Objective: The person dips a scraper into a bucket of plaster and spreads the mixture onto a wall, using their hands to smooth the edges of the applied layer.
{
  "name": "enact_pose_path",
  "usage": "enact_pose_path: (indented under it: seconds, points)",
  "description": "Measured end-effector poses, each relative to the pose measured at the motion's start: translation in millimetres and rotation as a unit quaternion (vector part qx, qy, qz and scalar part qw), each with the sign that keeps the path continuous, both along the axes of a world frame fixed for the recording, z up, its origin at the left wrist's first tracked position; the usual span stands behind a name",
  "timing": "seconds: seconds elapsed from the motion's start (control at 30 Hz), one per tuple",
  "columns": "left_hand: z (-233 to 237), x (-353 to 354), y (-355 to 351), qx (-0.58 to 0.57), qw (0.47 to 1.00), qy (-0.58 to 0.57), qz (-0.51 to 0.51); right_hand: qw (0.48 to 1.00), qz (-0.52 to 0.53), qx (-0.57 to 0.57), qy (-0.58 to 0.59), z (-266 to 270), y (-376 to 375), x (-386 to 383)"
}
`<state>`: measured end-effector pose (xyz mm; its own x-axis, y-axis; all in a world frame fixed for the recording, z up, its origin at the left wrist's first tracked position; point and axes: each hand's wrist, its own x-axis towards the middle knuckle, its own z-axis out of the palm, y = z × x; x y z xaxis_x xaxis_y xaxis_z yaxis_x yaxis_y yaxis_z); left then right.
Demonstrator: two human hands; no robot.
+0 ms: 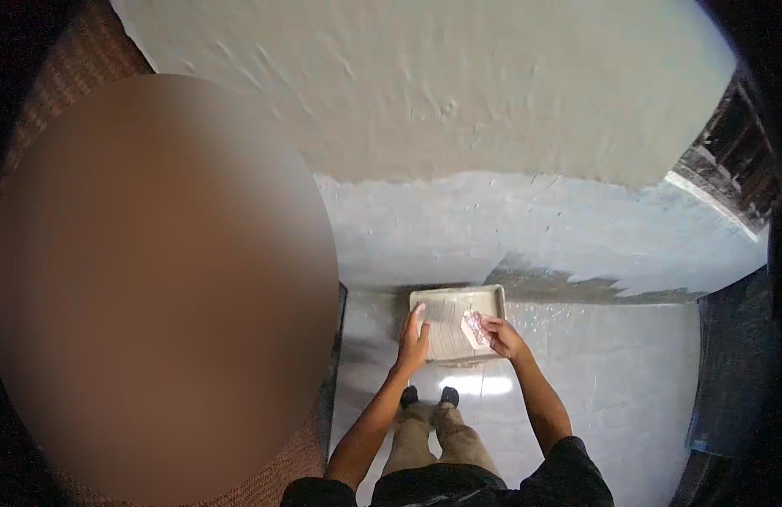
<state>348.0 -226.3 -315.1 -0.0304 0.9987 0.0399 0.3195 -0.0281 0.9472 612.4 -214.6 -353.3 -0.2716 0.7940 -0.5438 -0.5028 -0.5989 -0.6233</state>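
A shallow rectangular paint tray (446, 338) with a cream-coloured, streaky coating inside lies below me, close to the wall. My left hand (414, 338) is at its left side, fingers over the rim and thumb toward the inside, closed on the edge. Over the tray's right half, my right hand (502, 336) pinches a small flat white piece with a pink-and-red pattern (475, 328), like a packet or card. Its right end is hidden by my fingers.
Ahead rises a wall (492, 220), beige above and pale blue-grey below, with a darker patch near its foot. Light tiles (610, 372) with white specks cover the floor. A large blurred oval (163, 287) hides the left side. Dark surfaces (737, 363) stand at the right.
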Motion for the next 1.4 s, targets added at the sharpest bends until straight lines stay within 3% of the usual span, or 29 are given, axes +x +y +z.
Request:
enact_pose_path:
  seconds: [0.13, 0.23, 0.37, 0.7, 1.03, 1.4]
  points:
    - [80.3, -4.3, 39.1, 0.062, 0.997, -0.009, -0.042, 0.99, -0.007, 0.104, 0.09, 60.3, 17.8, 1.2]
    - [133.2, -10.0, 63.5, 0.133, 0.99, 0.021, -0.03, 0.973, -0.021, 0.187, 0.132, 147.5, 22.8, -13.0]
    - [206.8, -28.0, 82.7, 0.22, 0.975, -0.001, -0.045, 0.965, -0.081, 0.225, 0.106, 229.5, 27.2, -32.4]
    - [356.5, -74.7, 113.4, 0.38, 0.924, -0.003, -0.031, 0.943, -0.071, 0.325, 0.036, 365.8, 32.0, -51.3]
    - [440.9, -109.6, 121.9, 0.453, 0.891, 0.013, 0.008, 0.912, -0.07, 0.402, 0.042, 447.6, 78.4, -76.2]
    - [468.6, -170.9, 159.0, 0.504, 0.862, 0.02, 0.053, 0.873, -0.051, 0.484, -0.037, 535.5, 103.5, -165.0]
